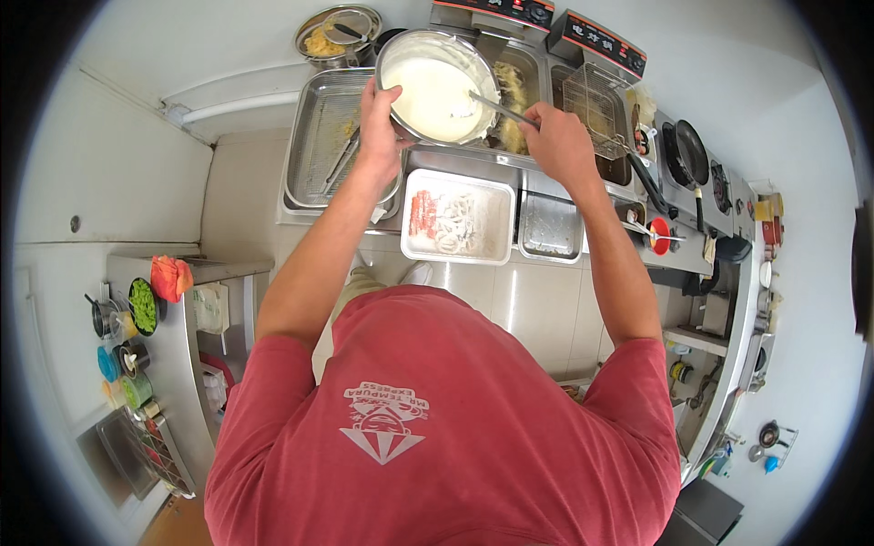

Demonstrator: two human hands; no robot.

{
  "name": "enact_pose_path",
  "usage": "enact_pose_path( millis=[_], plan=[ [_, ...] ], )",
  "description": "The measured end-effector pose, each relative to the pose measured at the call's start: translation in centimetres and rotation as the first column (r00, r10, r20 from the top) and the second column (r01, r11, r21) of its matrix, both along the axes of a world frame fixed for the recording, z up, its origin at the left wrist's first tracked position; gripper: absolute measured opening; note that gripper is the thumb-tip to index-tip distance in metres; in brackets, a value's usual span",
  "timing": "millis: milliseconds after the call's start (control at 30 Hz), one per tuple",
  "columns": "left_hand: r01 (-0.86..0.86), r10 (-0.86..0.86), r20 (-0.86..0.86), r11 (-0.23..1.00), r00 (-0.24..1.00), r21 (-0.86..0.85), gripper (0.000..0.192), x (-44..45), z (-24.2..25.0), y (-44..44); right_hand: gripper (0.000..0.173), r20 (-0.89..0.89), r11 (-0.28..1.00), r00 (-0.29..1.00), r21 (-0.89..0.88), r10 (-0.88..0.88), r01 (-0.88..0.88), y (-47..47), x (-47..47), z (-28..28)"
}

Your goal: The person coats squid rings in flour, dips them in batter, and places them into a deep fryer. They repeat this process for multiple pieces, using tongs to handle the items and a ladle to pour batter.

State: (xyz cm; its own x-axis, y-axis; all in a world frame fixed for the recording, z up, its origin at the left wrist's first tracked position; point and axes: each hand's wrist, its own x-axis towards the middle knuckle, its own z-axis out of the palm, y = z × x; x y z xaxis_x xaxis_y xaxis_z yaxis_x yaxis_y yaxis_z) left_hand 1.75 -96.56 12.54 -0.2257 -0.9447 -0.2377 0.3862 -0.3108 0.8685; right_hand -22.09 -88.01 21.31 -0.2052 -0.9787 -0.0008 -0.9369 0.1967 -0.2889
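Note:
My left hand (382, 123) grips the near left rim of a steel mixing bowl (493, 102), thumb over the edge. Pale creamy batter (430, 95) fills much of the bowl, which is held up beside and partly over the left well of an electric deep fryer (539, 65). In my right hand (560, 140) is the handle of a metal utensil (502, 109); its far end dips into the batter, so its shape is hidden. Golden battered food (511, 130) floats in the fryer oil just right of the bowl.
A white tray (491, 256) of flour-dusted pieces and red sticks sits in front, beside a shallow steel pan (552, 228). At left, tongs (341, 160) lie on a wire-racked tray (300, 136). A fry basket (594, 102) stands in the right well, its black handle (649, 184) jutting toward me.

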Motion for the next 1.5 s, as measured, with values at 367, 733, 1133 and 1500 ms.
enact_pose_path(
  millis=[367,733,1133,1500],
  plan=[
    [-0.086,0.086,0.025,0.996,0.996,0.003,0.096,0.9,1.0,0.2,0.022,0.036,0.979,0.981,-0.066,0.193,-0.190,-1.9,1.1,-1.4],
    [-0.113,0.113,0.033,0.993,0.993,-0.021,0.095,0.4,0.8,0.2,0.023,0.101,0.984,0.980,0.029,0.172,-0.176,-2.0,-1.1,-0.8],
    [-0.076,0.075,0.030,0.997,0.997,0.033,0.096,-0.4,1.1,0.7,0.024,0.112,0.968,0.964,0.034,0.242,-0.247,-3.0,-1.5,-0.4],
    [-0.053,0.068,-0.093,0.986,0.993,0.160,0.087,-0.4,-3.4,-2.0,0.029,0.442,0.991,0.891,-0.128,0.097,-0.044,-3.6,-4.3,0.5]
  ],
)
